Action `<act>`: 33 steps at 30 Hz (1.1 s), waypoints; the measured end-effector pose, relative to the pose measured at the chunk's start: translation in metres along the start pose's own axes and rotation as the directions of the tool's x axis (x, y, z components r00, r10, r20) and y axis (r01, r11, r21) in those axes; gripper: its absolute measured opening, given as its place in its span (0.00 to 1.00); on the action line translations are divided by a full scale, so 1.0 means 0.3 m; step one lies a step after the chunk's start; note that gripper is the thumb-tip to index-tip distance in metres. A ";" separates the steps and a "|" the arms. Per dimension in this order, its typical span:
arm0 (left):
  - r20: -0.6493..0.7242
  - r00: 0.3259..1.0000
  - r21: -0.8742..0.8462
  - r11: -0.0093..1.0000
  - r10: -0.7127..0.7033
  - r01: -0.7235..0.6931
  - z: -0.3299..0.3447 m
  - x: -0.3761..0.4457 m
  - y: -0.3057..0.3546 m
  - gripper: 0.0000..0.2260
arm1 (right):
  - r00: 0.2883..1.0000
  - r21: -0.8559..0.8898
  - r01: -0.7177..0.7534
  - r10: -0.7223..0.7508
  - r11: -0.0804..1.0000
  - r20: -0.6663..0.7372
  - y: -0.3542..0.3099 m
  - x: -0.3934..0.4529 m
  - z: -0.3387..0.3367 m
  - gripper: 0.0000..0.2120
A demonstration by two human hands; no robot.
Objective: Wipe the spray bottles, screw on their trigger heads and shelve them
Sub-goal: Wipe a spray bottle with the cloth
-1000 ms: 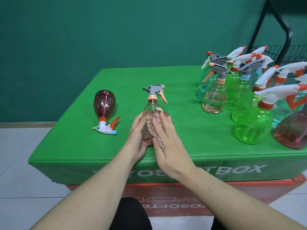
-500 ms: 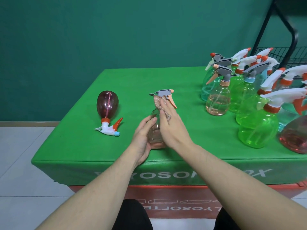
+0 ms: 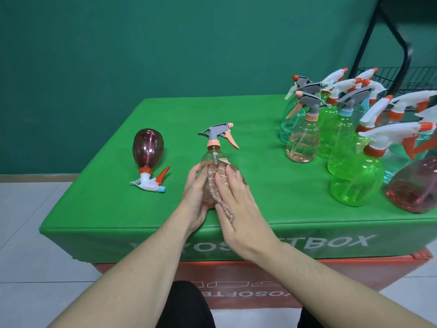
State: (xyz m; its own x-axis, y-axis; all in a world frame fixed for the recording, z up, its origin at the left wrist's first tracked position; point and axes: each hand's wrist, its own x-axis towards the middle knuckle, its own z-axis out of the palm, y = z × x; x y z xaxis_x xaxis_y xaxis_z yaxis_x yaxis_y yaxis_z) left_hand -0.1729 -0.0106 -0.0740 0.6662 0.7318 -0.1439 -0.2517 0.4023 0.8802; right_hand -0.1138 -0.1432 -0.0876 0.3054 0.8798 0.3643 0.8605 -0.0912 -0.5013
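On green box: left hand (image 3: 195,197) grips bottle (image 3: 212,162); right hand (image 3: 238,209) (fingers flat) presses cloth (image 3: 214,185) against it.

I see the upright bottle (image 3: 214,162) on the table (image 3: 272,185); a toppled bottle (image 3: 148,147) lies left of it, a bottle cluster (image 3: 354,143) right.

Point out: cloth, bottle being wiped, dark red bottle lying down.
cloth (image 3: 214,185), head view, strip over the bottle's belly
peach bottle (image 3: 214,159), head view, clear shoulder
dark red bottle (image 3: 147,147), head view, middle of body

Spray bottles (image 3: 356,176): about ten; cloth (image 3: 216,185): one; hands (image 3: 238,209): two.
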 end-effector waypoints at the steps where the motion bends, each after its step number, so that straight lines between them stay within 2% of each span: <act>1: 0.008 1.000 -0.007 1.000 -0.001 0.001 0.003 -0.002 0.001 0.31 | 1.000 -0.016 0.013 -0.013 1.000 -0.005 0.002 -0.011 0.001 0.28; 6: 0.023 0.999 -0.047 0.998 -0.028 0.029 0.002 0.000 0.006 0.24 | 0.999 0.006 0.028 -0.028 1.000 -0.036 0.006 -0.002 0.000 0.28; 9: 0.070 0.997 0.018 0.999 -0.041 0.039 -0.004 0.000 0.004 0.19 | 0.999 0.074 -0.023 0.026 0.997 -0.046 -0.003 0.042 -0.009 0.29; 14: 0.156 0.986 0.133 0.990 -0.063 0.043 0.006 -0.004 0.010 0.28 | 0.987 0.174 -0.116 0.134 0.978 -0.093 -0.012 0.161 -0.056 0.28; 18: 0.163 0.982 0.122 0.990 -0.096 0.076 0.003 -0.002 0.006 0.29 | 0.972 0.252 -0.196 0.222 0.948 -0.077 0.002 0.251 -0.097 0.24; 22: 0.135 0.984 0.077 0.992 -0.114 0.104 -0.006 0.010 0.001 0.29 | 0.941 0.411 -0.292 0.337 0.863 -0.039 0.022 0.301 -0.077 0.24; 26: 0.128 0.988 0.064 0.995 -0.083 0.075 -0.007 0.011 -0.002 0.19 | 0.937 0.386 -0.301 0.345 0.872 -0.049 0.015 0.254 -0.070 0.23; 30: 0.101 0.993 0.044 0.998 -0.057 0.053 -0.008 0.008 0.003 0.16 | 0.977 0.301 -0.146 0.184 0.942 -0.103 0.001 0.180 -0.049 0.27; 33: 0.061 0.996 0.006 0.998 -0.070 0.070 -0.007 0.006 0.000 0.16 | 0.987 0.162 -0.129 0.142 0.978 -0.072 0.006 0.129 -0.015 0.30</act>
State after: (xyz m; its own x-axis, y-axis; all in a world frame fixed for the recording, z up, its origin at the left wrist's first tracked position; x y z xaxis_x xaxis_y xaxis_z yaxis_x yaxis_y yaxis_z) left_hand -0.1731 -0.0082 -0.0751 0.7239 0.6667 -0.1776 -0.2003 0.4494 0.8706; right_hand -0.0987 -0.1112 -0.0708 0.4535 0.8219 0.3448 0.7361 -0.1272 -0.6648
